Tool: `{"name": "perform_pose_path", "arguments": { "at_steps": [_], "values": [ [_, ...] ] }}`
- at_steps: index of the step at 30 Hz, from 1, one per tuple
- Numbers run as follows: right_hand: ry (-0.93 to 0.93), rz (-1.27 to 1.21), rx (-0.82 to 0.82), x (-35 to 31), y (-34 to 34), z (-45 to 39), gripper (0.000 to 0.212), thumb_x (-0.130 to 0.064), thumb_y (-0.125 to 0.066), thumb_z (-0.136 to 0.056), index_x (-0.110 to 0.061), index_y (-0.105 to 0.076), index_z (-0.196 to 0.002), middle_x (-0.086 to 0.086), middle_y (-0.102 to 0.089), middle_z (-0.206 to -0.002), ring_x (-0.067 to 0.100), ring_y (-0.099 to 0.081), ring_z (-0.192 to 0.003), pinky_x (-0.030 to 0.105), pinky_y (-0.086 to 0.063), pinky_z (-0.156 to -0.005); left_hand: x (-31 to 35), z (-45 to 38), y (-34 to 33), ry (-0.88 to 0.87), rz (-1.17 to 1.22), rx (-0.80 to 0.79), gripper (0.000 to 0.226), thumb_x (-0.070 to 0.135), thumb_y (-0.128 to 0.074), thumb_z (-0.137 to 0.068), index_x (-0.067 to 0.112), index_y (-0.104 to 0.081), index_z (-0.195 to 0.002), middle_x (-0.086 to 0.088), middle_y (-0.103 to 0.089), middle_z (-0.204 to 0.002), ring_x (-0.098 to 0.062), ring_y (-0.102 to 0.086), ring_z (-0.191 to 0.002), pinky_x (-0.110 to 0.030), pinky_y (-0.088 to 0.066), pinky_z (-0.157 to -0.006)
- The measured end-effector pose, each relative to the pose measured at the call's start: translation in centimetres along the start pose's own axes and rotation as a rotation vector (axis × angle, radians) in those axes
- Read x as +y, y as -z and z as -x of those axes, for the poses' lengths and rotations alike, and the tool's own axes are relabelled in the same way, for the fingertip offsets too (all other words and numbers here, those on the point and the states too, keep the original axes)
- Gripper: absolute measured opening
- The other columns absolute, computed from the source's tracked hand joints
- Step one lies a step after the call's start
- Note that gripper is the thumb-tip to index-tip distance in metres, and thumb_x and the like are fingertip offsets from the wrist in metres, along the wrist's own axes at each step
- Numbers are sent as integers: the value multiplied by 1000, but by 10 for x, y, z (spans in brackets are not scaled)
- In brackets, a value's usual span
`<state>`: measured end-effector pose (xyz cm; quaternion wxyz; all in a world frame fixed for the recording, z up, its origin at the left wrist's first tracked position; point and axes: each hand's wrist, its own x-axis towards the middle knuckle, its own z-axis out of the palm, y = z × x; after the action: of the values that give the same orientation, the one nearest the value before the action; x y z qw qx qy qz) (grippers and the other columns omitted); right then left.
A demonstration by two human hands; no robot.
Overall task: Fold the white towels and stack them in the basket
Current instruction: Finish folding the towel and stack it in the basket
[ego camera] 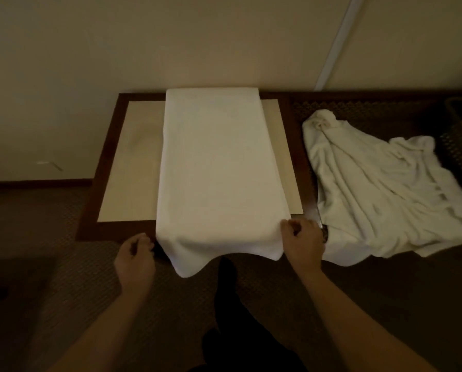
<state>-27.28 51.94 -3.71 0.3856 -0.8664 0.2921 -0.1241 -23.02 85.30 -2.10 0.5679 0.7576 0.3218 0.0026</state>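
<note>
A white towel point(219, 167), folded into a long strip, lies on the beige inset of a dark wooden table point(95, 183). Its near end hangs over the front edge. My right hand point(302, 240) is at the towel's near right corner, fingers curled against the edge and pinching it. My left hand point(136, 256) is at the near left corner with fingers curled; a narrow dark gap separates them from the towel. A second white towel point(372, 183) lies crumpled on the right.
The crumpled towel sits on a dark patterned surface point(358, 103) adjoining the table. A dark container point(460, 106), cut off by the frame, stands at the far right with something white in it. A wall runs directly behind. My dark-clothed leg point(227, 285) is below the table's edge.
</note>
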Motion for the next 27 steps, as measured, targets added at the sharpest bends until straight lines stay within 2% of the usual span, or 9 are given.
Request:
{"name": "perform_pose_path", "arguments": {
  "at_steps": [3, 5, 7, 9, 11, 15, 18, 22, 27],
  "values": [
    [-173, 12, -89, 6, 1, 10, 40, -62, -62, -83, -24, -68, -94, -3, -66, -96, 19, -62, -93, 47, -53, -86, -15, -12, -3, 220, 175, -247, 29, 21, -50, -105, 12, -57, -132, -5, -63, -125, -24, -59, -121, -43, -49, -99],
    [-205, 69, -83, 5, 1, 12, 39, -66, -62, -79, -28, -68, -90, -5, -66, -96, 20, -62, -95, 53, -50, -89, -21, -21, -4, 290, 199, -335, 39, 23, -49, -107, 14, -49, -145, -4, -60, -134, -24, -54, -128, -47, -43, -109],
    [-230, 41, -101, 4, 2, 13, 39, -59, -69, -83, -22, -71, -96, -4, -65, -95, 19, -61, -95, 46, -48, -90, -26, -28, -1, 330, 238, -391, 41, 27, -51, -106, 14, -49, -145, -4, -60, -137, -25, -55, -128, -51, -37, -115],
    [-287, -51, -158, 5, 2, 14, 42, -50, -71, -88, -12, -72, -104, -1, -66, -96, 20, -61, -98, 36, -46, -87, -27, -30, 1, 324, 258, -466, 38, 28, -53, -104, 11, -56, -139, -8, -64, -134, -27, -58, -125, -53, -41, -112],
    [-293, -115, -201, 10, 1, 16, 35, -45, -69, -92, -11, -70, -98, 2, -68, -94, 23, -64, -96, 35, -49, -87, -25, -28, -1, 301, 221, -509, 32, 28, -55, -103, 10, -63, -128, -9, -67, -129, -27, -60, -122, -50, -47, -106],
    [-132, -202, -91, 7, 11, 21, 23, -28, -68, -95, -14, -61, -78, 3, -59, -79, 18, -56, -79, 29, -45, -74, -21, -26, -5, 161, 23, -444, 20, 31, -56, -103, 15, -68, -105, -7, -69, -115, -26, -63, -110, -48, -50, -100],
    [-148, -211, 20, 6, 20, 15, 16, -24, -69, -95, -19, -63, -81, -8, -57, -81, 18, -55, -81, 30, -42, -75, -20, -25, -8, 2, -209, -375, 25, 34, -54, -104, 13, -63, -114, -6, -64, -112, -28, -60, -107, -45, -50, -94],
    [-323, -86, -137, 22, 6, 6, 26, -36, -63, -96, -16, -65, -80, 0, -65, -82, 25, -61, -87, 41, -48, -86, -21, -17, -14, -103, -314, -306, 22, 29, -51, -105, 9, -58, -114, -7, -59, -104, -26, -55, -99, -36, -41, -83],
    [-260, -231, -211, 26, 6, 15, 35, -29, -61, -100, -3, -56, -76, 19, -59, -74, 22, -54, -70, 29, -42, -65, -26, -13, -19, -120, -253, -265, 15, 24, -50, -106, 10, -56, -111, -6, -59, -100, -26, -56, -97, -36, -41, -80]
  ]
}}
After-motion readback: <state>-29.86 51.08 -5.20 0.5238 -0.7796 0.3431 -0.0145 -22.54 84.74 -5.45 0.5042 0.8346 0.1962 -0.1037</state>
